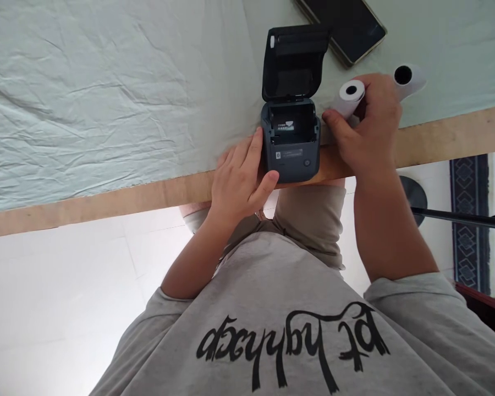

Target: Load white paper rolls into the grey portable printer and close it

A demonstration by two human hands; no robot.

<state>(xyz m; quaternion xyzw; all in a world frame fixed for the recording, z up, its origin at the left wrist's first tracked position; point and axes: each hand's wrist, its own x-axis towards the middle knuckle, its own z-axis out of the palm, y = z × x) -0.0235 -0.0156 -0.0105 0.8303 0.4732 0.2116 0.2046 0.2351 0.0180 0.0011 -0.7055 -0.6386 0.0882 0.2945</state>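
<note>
A small dark grey label printer (294, 159) sits at the table's front edge, its black lid (293, 66) swung up and its paper bay bare. My left hand (238, 179) lies along the printer's left side with fingers stretched out and the thumb apart near the front corner. To the right of the printer, my right hand (371, 126) is closed around a white paper roll (348, 100), whose dark core faces up. Just beyond that hand lies a second white paper roll (414, 80), partly hidden behind it.
A dark smartphone (355, 33) lies behind the printer on the pale green cloth (119, 99). Bare wood (157, 195) shows along the table's front edge. Below right, a black stand (412, 195) is on the tiled floor, with a dark patterned strip (470, 242) beside it.
</note>
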